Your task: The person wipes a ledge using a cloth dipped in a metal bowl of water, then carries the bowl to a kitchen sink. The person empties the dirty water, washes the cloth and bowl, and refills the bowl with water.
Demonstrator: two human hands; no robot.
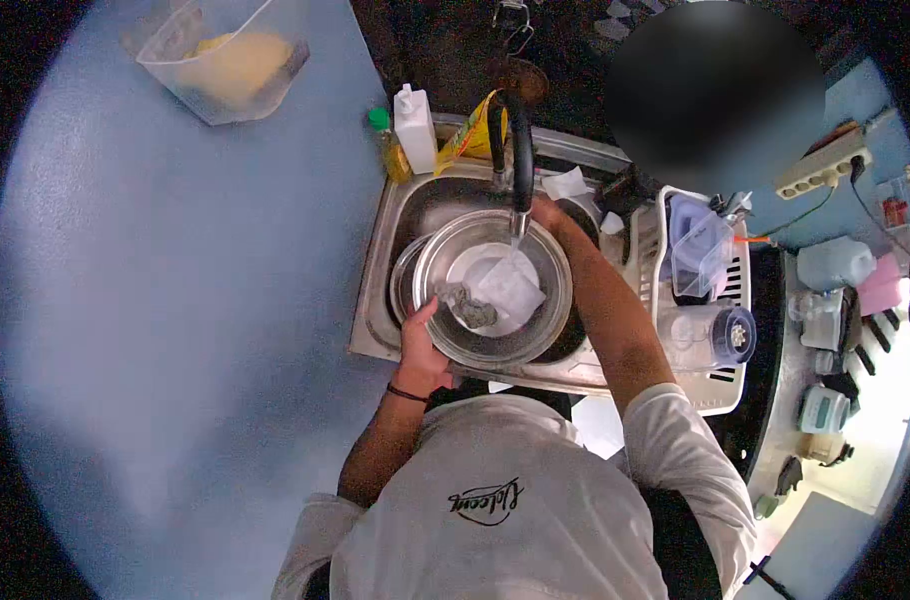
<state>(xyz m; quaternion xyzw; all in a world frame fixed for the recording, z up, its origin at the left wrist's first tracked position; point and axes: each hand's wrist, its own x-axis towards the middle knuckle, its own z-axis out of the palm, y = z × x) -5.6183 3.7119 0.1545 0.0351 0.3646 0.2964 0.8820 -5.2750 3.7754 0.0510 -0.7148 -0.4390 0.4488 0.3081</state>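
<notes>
A round metal bowl (pixel 435 270) is held over the sink (pixel 373 300), under the black tap (pixel 522 165). Inside the bowl lie a white square piece (pixel 510 288), a paler round shape beneath it, and a grey crumpled scourer-like lump (pixel 475 309). My left hand (pixel 421 345) grips the bowl's near left rim, its fingers closed on the edge. My right hand (pixel 547 214) is at the bowl's far right rim beside the tap spout; its fingers are mostly hidden. Another metal rim shows beneath the bowl on the left.
Behind the sink stand a white bottle (pixel 415 130), a green-capped bottle (pixel 389 148) and a yellow packet (pixel 467 138). A white dish rack (pixel 720 395) with plastic containers (pixel 702 255) is on the right. A clear container (pixel 233 75) sits at the upper left.
</notes>
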